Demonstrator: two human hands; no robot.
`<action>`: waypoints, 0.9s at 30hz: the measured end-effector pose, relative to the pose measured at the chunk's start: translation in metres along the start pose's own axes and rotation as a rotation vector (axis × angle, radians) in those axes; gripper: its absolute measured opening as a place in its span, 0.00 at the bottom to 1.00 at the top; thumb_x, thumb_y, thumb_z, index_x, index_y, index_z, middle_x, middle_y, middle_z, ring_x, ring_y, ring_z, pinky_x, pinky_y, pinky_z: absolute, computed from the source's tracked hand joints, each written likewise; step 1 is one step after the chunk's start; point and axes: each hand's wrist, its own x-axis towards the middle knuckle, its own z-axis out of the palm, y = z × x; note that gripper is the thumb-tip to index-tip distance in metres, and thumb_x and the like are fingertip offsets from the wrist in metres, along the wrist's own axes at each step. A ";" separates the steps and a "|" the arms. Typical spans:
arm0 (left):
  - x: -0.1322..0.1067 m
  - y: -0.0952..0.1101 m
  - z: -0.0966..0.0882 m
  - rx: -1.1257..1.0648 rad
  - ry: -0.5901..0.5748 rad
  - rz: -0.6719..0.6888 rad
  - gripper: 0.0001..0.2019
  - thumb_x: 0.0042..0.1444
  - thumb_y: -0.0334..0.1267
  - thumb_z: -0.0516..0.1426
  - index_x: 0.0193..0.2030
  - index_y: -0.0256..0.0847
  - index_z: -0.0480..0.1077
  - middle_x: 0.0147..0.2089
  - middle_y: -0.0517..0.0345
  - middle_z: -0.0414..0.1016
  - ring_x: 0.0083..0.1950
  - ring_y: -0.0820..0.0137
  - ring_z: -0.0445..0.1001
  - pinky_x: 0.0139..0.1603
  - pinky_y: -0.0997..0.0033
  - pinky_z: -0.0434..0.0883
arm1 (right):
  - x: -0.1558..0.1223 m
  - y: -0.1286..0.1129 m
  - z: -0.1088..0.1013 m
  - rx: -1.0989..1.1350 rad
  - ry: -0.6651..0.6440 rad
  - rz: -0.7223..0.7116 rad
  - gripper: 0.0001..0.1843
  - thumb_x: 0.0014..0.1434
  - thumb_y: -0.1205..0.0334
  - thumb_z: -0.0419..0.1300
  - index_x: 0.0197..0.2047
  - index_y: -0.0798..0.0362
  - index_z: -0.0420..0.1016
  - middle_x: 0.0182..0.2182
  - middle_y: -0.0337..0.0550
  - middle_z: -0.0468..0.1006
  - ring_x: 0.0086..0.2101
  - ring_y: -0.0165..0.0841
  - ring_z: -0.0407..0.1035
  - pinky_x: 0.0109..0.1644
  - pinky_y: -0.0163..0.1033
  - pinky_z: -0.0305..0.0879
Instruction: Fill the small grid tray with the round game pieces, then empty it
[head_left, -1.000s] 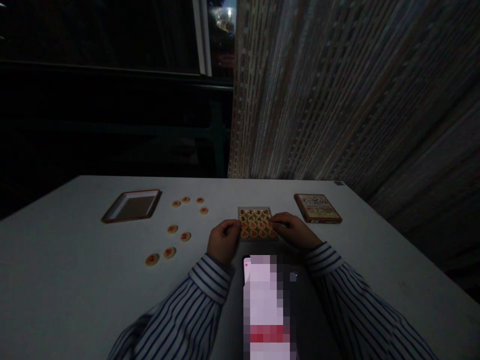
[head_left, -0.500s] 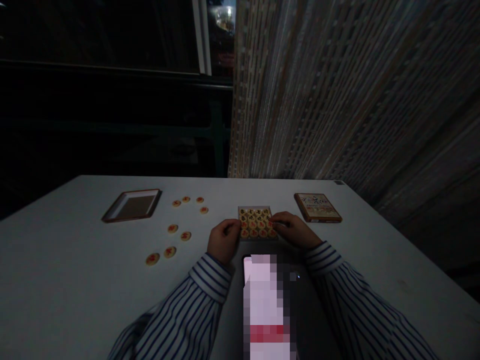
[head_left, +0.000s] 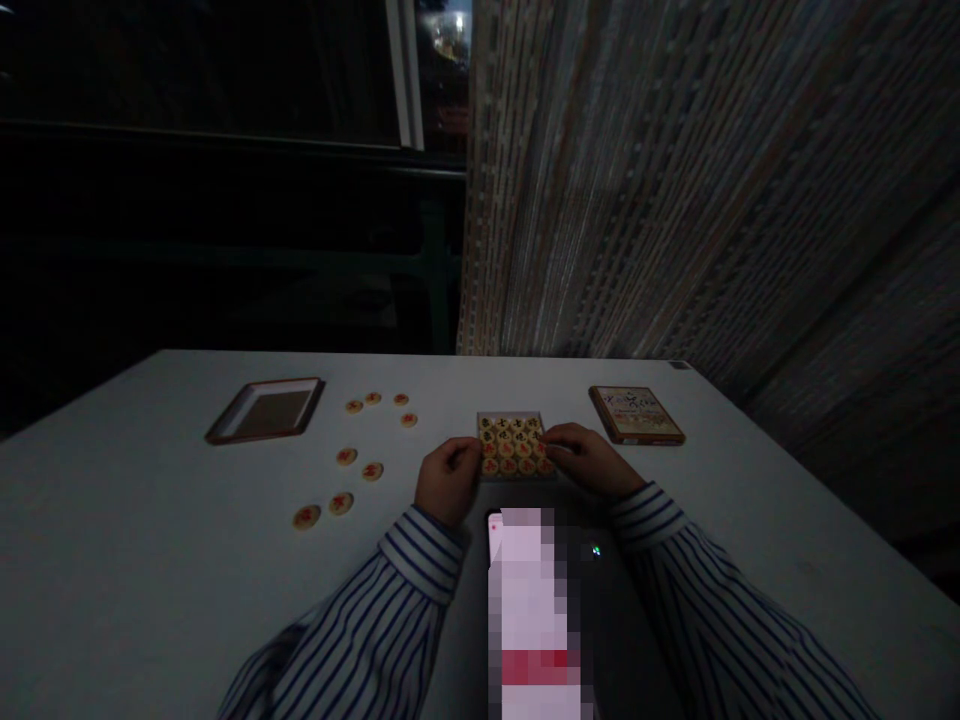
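Note:
In front of me a small shallow box (head_left: 517, 479) holds rows of round Chinese chess pieces (head_left: 507, 450), black characters in the far rows and red in the near rows. My left hand (head_left: 448, 482) is closed, its thumb and fingertips at the box's left side. On the opposite side, my right hand (head_left: 591, 460) has its fingers pinched at the right edge, partly covering the pieces there. Several loose chess pieces (head_left: 372, 471) with red characters lie scattered on the white table (head_left: 150, 560), left of my left hand.
An open shallow tray (head_left: 277, 412), perhaps a lid, lies at the far left. To the right rests a flat box with a printed cover (head_left: 636, 414). A lit phone (head_left: 529, 590), its screen pixelated, is between my forearms. Beyond the table hangs a string curtain (head_left: 570, 200).

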 end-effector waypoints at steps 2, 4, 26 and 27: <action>0.000 0.000 0.000 0.001 -0.001 0.007 0.12 0.45 0.43 0.56 0.30 0.35 0.73 0.28 0.54 0.76 0.32 0.68 0.74 0.35 0.70 0.70 | 0.000 0.000 0.000 -0.003 -0.004 0.003 0.11 0.52 0.63 0.56 0.39 0.53 0.75 0.39 0.46 0.74 0.42 0.34 0.68 0.50 0.43 0.62; 0.000 0.000 0.000 0.002 -0.001 0.006 0.12 0.45 0.43 0.56 0.30 0.35 0.73 0.29 0.54 0.77 0.33 0.68 0.74 0.35 0.70 0.70 | 0.000 0.000 0.000 -0.006 -0.001 0.003 0.11 0.52 0.63 0.56 0.38 0.53 0.75 0.39 0.46 0.74 0.42 0.34 0.68 0.50 0.43 0.62; 0.002 -0.009 -0.002 0.052 -0.034 0.008 0.12 0.47 0.43 0.56 0.33 0.36 0.73 0.32 0.52 0.78 0.35 0.67 0.75 0.38 0.68 0.71 | -0.002 -0.001 -0.002 0.041 0.008 0.130 0.15 0.52 0.61 0.56 0.43 0.54 0.73 0.39 0.47 0.76 0.39 0.35 0.70 0.45 0.44 0.66; 0.003 -0.012 -0.002 0.052 -0.048 0.003 0.13 0.48 0.43 0.56 0.35 0.36 0.73 0.33 0.51 0.78 0.36 0.66 0.75 0.38 0.67 0.71 | -0.003 -0.001 -0.002 0.052 0.007 0.146 0.15 0.53 0.60 0.55 0.44 0.54 0.73 0.39 0.47 0.77 0.38 0.35 0.71 0.44 0.44 0.67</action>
